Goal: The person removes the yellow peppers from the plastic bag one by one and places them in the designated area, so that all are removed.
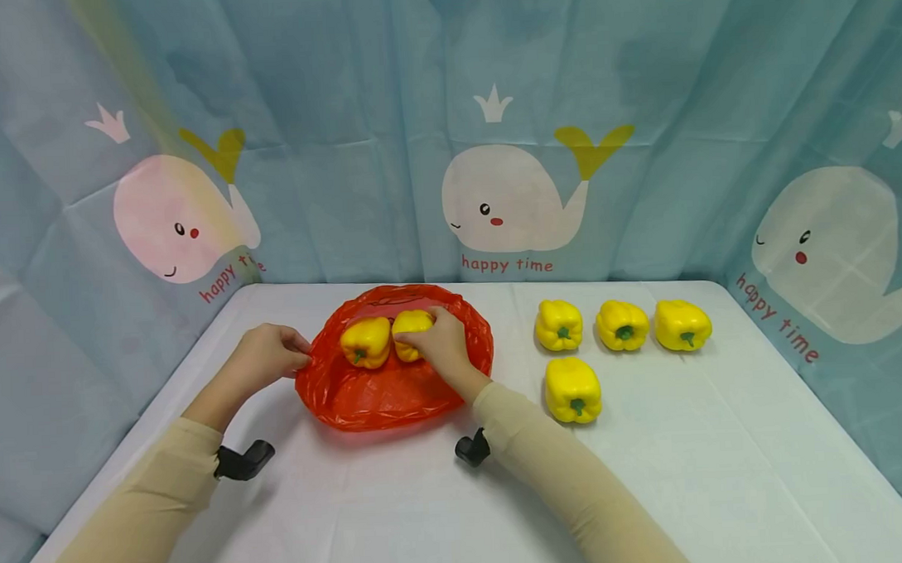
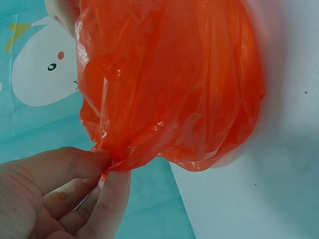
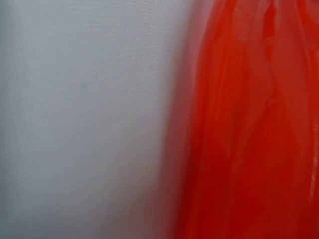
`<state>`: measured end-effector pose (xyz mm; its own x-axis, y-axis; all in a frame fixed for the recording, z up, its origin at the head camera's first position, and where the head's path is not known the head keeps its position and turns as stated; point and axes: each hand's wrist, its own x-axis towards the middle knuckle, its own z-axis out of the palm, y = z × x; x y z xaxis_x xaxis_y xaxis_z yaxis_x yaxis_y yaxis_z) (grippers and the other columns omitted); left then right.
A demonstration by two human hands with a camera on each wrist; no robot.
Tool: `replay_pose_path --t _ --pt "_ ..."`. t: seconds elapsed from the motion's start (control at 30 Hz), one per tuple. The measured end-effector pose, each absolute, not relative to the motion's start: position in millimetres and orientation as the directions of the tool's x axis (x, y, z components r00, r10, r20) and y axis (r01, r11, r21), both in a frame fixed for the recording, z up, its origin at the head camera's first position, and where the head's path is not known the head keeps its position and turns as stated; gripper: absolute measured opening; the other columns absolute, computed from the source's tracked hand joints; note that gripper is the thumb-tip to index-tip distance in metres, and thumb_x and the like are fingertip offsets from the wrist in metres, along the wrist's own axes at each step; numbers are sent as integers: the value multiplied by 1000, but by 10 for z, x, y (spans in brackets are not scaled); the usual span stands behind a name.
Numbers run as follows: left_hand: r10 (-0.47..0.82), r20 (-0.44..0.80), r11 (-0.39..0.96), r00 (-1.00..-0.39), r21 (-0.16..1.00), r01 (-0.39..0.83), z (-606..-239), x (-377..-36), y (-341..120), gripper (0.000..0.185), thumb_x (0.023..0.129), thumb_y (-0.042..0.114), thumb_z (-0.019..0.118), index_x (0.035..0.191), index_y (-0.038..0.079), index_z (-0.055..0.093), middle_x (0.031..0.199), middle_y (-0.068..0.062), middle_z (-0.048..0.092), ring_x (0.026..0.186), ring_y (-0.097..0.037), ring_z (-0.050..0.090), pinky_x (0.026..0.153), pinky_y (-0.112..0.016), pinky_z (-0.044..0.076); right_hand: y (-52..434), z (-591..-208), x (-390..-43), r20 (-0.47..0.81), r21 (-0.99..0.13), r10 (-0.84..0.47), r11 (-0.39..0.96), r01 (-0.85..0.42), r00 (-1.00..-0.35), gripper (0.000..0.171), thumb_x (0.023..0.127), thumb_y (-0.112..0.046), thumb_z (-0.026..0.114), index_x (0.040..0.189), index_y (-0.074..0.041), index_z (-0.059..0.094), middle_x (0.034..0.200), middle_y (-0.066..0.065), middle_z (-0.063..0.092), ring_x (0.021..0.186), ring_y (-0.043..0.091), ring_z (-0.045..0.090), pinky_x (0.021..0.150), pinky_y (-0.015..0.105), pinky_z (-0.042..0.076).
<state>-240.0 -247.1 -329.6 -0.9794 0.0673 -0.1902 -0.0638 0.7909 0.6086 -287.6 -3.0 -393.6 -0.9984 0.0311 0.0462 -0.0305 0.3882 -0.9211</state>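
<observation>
An orange-red plastic bag point(image 1: 380, 396) lies open on the white table. Two yellow bell peppers sit inside it: one point(image 1: 365, 342) on the left and one point(image 1: 412, 323) on the right. My right hand point(image 1: 438, 344) reaches into the bag and grips the right pepper. At the bag's left rim my left hand point(image 1: 270, 351) pinches the plastic; the left wrist view shows the hand point(image 2: 65, 191) with thumb and fingers pinching a fold of the bag point(image 2: 169, 84). The right wrist view shows only blurred bag plastic point(image 3: 254, 124) and tablecloth.
Several more yellow peppers lie on the table right of the bag: a row of three point(image 1: 559, 324) point(image 1: 622, 325) point(image 1: 681, 325) and one in front point(image 1: 572, 389). A whale-print blue curtain point(image 1: 506, 147) closes in the back and sides.
</observation>
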Motion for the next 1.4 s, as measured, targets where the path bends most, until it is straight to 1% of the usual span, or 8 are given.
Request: replay_pose_path --t 0.1,0.3,0.6,0.87,1.1,1.4 --pt "69 -189 791 -980 608 -61 -3295 -2412 -2466 24 86 14 63 104 -3 63 95 -16 65 74 -17 63 72 -35 57 -56 -3959 -2901 39 -915 44 403 -18 -998 72 74 -33 77 132 -4 46 119 8 58 105 23 56 88 38 52" --pt "69 -208 788 -976 611 -74 -3308 -2418 -2457 25 86 14 63 104 -3 63 96 -17 65 75 -18 63 72 -35 57 -80 -4006 -2932 27 -917 79 400 7 -997 65 73 -32 78 125 -3 51 112 7 61 101 23 57 87 37 53" --pt "77 -217 782 -973 619 -76 -3337 -2419 -2457 25 86 15 63 104 -3 62 95 -16 65 75 -18 63 77 -39 56 11 -3948 -2865 4 -924 86 380 29 -996 67 72 -35 78 126 -5 52 114 7 60 102 22 56 86 36 53" --pt "75 -211 789 -975 610 -71 -3362 -2414 -2480 25 86 16 64 104 -2 63 94 -15 65 76 -17 63 76 -40 56 285 -3760 -2732 13 -924 84 381 20 -996 73 69 -40 78 129 -6 53 119 7 60 104 22 56 89 35 52" --pt "80 -209 789 -975 611 -67 -3364 -2429 -2492 25 86 15 63 104 -2 62 95 -15 65 77 -18 63 77 -40 56 596 -3557 -2587 43 -940 63 341 -19 -997 70 69 -39 79 127 -10 54 117 4 61 104 21 56 90 35 51" --pt "87 -206 790 -975 610 -58 -3355 -2422 -2481 24 86 15 62 103 -3 63 94 -15 65 76 -17 63 73 -36 57 943 -3361 -2390 50 -954 38 299 -36 -998 69 71 -36 79 130 -11 52 122 3 58 108 21 55 90 35 51"
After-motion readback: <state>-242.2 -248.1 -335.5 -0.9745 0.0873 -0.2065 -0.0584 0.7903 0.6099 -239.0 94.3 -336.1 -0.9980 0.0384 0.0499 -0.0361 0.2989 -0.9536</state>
